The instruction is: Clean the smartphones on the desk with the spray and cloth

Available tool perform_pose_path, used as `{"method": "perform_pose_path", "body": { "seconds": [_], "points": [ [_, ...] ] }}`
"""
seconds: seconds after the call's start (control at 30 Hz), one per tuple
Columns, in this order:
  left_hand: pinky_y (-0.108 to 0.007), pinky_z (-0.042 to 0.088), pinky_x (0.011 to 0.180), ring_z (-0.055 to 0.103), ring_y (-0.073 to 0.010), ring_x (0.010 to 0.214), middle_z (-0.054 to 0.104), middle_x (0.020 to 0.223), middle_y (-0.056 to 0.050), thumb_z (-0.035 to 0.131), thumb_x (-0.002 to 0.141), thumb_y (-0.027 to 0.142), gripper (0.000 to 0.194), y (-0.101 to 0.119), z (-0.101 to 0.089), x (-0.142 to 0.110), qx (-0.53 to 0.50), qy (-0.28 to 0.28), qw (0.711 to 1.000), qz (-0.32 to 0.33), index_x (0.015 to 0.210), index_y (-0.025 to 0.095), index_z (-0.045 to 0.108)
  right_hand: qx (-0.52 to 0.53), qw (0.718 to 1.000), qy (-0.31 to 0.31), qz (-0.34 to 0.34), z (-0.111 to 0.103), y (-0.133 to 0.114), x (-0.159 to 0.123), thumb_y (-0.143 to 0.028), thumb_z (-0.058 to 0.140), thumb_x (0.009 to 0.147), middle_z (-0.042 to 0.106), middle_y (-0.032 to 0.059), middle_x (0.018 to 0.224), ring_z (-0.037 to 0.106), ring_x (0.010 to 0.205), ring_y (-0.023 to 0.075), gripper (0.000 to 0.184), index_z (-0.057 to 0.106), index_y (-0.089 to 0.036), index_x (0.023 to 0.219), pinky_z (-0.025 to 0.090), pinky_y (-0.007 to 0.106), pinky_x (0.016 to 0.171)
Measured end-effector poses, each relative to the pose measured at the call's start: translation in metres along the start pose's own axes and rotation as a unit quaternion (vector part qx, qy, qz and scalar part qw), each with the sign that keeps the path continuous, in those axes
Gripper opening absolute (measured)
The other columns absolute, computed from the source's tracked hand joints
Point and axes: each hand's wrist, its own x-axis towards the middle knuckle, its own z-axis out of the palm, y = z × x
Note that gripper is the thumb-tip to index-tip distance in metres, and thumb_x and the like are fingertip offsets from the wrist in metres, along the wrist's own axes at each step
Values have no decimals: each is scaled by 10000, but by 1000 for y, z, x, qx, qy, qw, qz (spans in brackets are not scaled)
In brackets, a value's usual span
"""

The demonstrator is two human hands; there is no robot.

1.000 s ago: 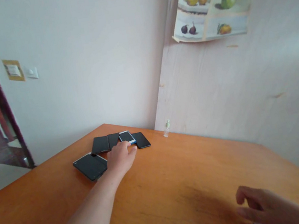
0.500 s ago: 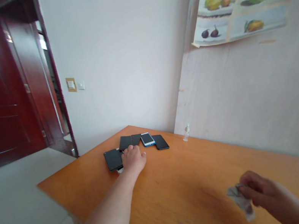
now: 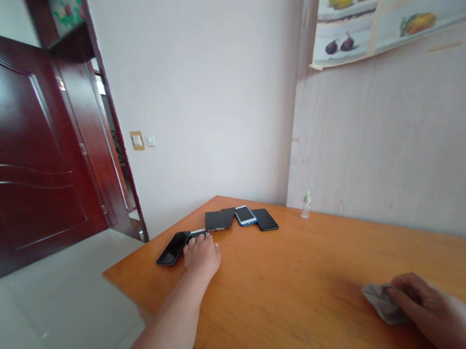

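Note:
My left hand reaches to the far left part of the table, its fingers curled over a dark phone with a pale edge; the hand covers most of that phone. Just left of my fingers lies a larger black phone, set at a slant. Toward the lower right, my right hand pinches a small grey cloth between thumb and fingers, low over the tabletop. Beyond my left hand are an opened black case, a white-and-blue phone and a black phone.
A small clear bottle stands near the wall edge of the orange wooden table. Walls rise behind the table's far corner, with fruit pictures on the right one. A dark red door is at the left.
The view has turned slightly left. The larger black phone now lies at a different slant, farther out from my left hand. My right hand still grips the cloth, which has bunched and shifted.

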Motion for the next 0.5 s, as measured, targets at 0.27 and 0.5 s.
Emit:
{"method": "perform_pose_path", "body": {
  "seconds": [0.27,0.5],
  "points": [
    [-476,377,943,517,-303,1136,630,1221,-132,427,896,253,311,-6,-8,-30,-4,18,998,52,1124,208,633,4,1000,-20,-16,5,-17,-2,-533,421,871,704,21,777,650,738,210,337,603,-250,860,458,302,687],
    [-411,360,1046,506,-232,1244,596,1337,-56,465,807,73,452,-4,-8,-58,-63,30,977,200,1194,246,623,3,1000,-10,-22,5,-17,0,-513,431,852,693,23,743,641,698,205,319,598,-243,831,447,300,653]
  ]
}}
